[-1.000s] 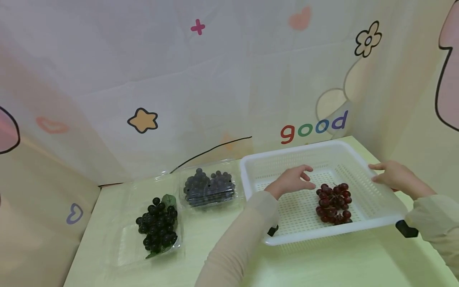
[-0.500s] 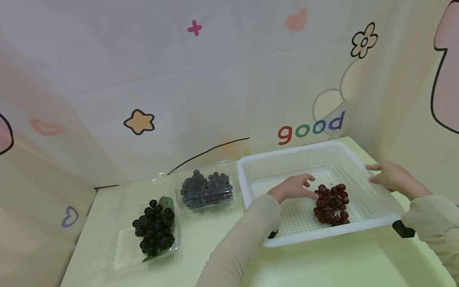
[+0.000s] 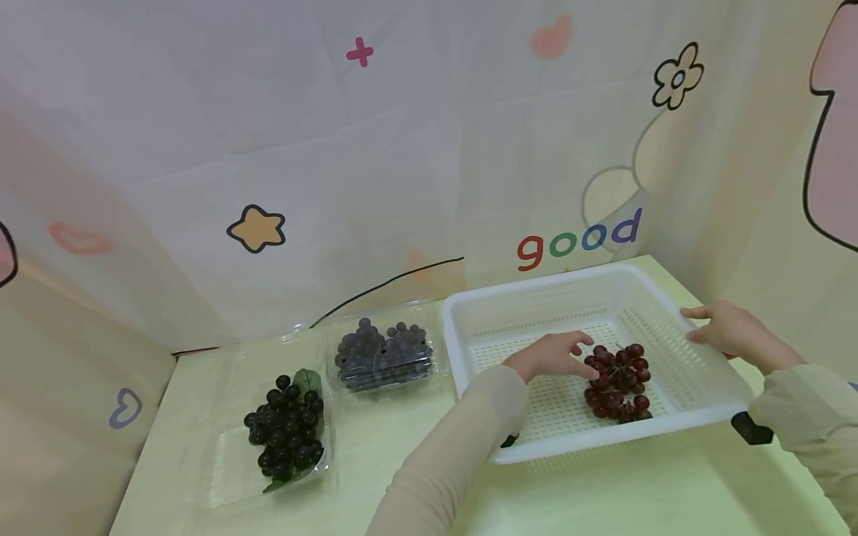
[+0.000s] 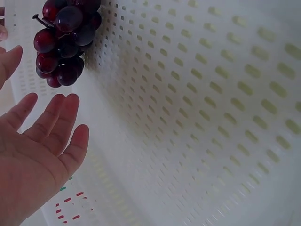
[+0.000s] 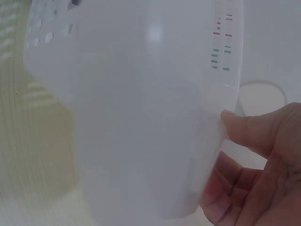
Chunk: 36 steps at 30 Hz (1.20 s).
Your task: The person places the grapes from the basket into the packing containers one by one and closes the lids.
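A bunch of red grapes (image 3: 622, 372) lies inside a white plastic basket (image 3: 536, 289) with a slotted bottom. My left hand (image 3: 551, 355) reaches into the basket from the left, its thumb beside the bunch in the head view. In the left wrist view, the spread, slightly bent fingers (image 4: 70, 115) stand apart from the red grapes (image 4: 68, 40) with nothing between them. On the basket's right side, my right hand (image 3: 732, 333) grips the rim. The right wrist view shows the thumb (image 5: 247, 129) on the basket wall (image 5: 150, 103) and the fingers curled behind it.
To the left of the basket, a clear clamshell box (image 3: 385, 380) contains dark grapes. Farther left, a bunch of black grapes (image 3: 284, 428) with green leaves lies in an open clear tray (image 3: 231, 465). A printed curtain (image 3: 402, 149) stands behind the pale green table (image 3: 570, 499).
My left hand has moved slightly down and right, closer to the red grapes. The right hand keeps its grip on the basket rim. The head view has shifted a little.
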Each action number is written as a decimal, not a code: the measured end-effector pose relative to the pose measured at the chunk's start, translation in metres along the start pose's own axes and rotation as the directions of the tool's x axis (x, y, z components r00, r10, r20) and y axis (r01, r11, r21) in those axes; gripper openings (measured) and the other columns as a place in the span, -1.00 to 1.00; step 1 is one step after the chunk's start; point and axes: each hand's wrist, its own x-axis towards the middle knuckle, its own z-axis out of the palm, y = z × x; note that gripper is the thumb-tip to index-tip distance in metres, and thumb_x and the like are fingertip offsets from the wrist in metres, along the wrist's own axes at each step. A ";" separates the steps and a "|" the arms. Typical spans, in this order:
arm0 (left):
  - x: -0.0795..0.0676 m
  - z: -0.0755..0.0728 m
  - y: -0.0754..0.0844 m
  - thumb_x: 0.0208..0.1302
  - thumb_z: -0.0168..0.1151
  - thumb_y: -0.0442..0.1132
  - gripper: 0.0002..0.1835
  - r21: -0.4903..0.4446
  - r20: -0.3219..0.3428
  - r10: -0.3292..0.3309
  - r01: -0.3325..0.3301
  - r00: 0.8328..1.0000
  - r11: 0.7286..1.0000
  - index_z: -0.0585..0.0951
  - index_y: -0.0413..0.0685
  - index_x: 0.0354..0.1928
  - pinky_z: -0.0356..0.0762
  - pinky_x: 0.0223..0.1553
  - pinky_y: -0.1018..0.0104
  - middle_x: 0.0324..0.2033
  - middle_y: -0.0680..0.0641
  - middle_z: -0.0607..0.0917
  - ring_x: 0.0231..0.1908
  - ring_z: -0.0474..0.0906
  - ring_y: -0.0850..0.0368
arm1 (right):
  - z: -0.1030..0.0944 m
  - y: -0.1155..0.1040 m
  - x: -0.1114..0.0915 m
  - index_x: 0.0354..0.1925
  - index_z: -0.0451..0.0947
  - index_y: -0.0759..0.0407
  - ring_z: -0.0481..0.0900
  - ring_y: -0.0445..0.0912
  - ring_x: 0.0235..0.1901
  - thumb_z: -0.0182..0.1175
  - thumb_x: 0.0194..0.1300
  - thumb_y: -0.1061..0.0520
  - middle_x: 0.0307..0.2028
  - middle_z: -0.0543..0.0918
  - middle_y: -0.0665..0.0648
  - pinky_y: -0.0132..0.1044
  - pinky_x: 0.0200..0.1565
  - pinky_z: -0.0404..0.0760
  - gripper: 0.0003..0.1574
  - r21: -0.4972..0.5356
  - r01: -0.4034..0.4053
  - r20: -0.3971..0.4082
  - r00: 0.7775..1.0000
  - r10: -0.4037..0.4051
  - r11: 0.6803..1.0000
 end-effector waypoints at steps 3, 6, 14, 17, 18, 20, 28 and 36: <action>0.003 0.002 -0.001 0.03 0.24 0.03 -0.43 0.037 0.003 0.002 -0.003 1.000 0.999 0.35 0.29 0.14 0.39 -0.05 0.32 0.05 0.09 0.48 0.02 0.39 0.27 | 0.000 0.000 0.000 0.17 0.04 0.51 0.46 -0.06 -0.43 0.14 0.12 0.17 0.05 0.03 0.74 -0.23 -0.43 0.54 -0.22 0.003 -0.005 0.005 1.000 0.005 1.000; 0.005 0.004 -0.001 0.02 0.24 0.05 -0.45 0.063 0.006 -0.001 0.000 1.000 0.998 0.36 0.33 0.12 0.40 -0.07 0.34 0.02 0.12 0.49 0.00 0.39 0.29 | -0.001 0.000 0.001 0.17 0.04 0.51 0.45 -0.04 -0.41 0.14 0.12 0.15 0.06 0.02 0.73 -0.23 -0.42 0.54 -0.21 0.008 -0.011 0.012 1.000 0.011 1.000; 0.008 0.007 0.001 0.03 0.24 0.04 -0.38 0.049 0.020 -0.007 0.006 1.000 0.999 0.29 0.31 0.18 0.41 -0.08 0.34 0.03 0.11 0.48 0.02 0.40 0.27 | 0.000 0.001 0.000 0.17 0.04 0.52 0.47 -0.05 -0.40 0.14 0.12 0.16 0.07 0.03 0.72 -0.23 -0.41 0.55 -0.22 0.007 -0.006 0.010 1.000 0.006 1.000; 0.009 0.009 0.002 0.04 0.23 0.04 -0.31 0.043 0.027 -0.009 0.008 1.000 0.999 0.20 0.30 0.25 0.39 -0.03 0.32 0.10 0.09 0.44 0.08 0.36 0.25 | 0.000 0.002 0.001 0.17 0.05 0.52 0.49 -0.04 -0.39 0.13 0.13 0.16 0.07 0.04 0.72 -0.21 -0.40 0.55 -0.23 -0.001 -0.003 0.007 1.000 0.003 1.000; 0.009 0.009 0.001 0.05 0.23 0.03 -0.29 0.038 0.029 -0.010 0.009 1.000 0.999 0.18 0.30 0.26 0.38 -0.01 0.32 0.13 0.09 0.42 0.10 0.35 0.25 | 0.000 0.002 0.001 0.17 0.05 0.52 0.49 -0.03 -0.38 0.13 0.13 0.16 0.07 0.04 0.71 -0.20 -0.40 0.56 -0.23 -0.001 -0.002 0.007 1.000 0.002 1.000; 0.010 0.010 0.001 0.05 0.23 0.03 -0.26 0.030 0.030 -0.011 0.010 0.999 0.999 0.14 0.30 0.28 0.37 0.02 0.31 0.17 0.09 0.38 0.14 0.32 0.26 | 0.000 0.002 0.001 0.17 0.04 0.53 0.50 0.00 -0.35 0.13 0.13 0.16 0.07 0.04 0.71 -0.19 -0.39 0.56 -0.22 -0.003 -0.001 0.007 1.000 0.001 1.000; 0.014 0.015 0.000 0.03 0.24 0.06 -0.25 0.026 0.022 -0.024 0.024 0.999 0.999 0.14 0.32 0.28 0.36 0.03 0.30 0.20 0.15 0.33 0.16 0.29 0.27 | 0.001 0.003 0.001 0.17 0.05 0.52 0.48 0.08 -0.29 0.13 0.12 0.17 0.08 0.02 0.71 -0.18 -0.38 0.56 -0.23 -0.005 0.004 0.001 1.000 -0.004 1.000; 0.016 0.020 0.002 -0.02 0.25 0.11 -0.25 0.042 0.013 -0.022 0.021 1.000 0.999 0.17 0.35 0.25 0.30 0.10 0.32 0.18 0.22 0.34 0.18 0.25 0.32 | 0.001 0.003 0.001 0.17 0.06 0.51 0.49 0.03 -0.34 0.15 0.12 0.15 0.06 0.07 0.71 -0.19 -0.40 0.56 -0.22 -0.003 0.001 -0.011 1.000 -0.001 1.000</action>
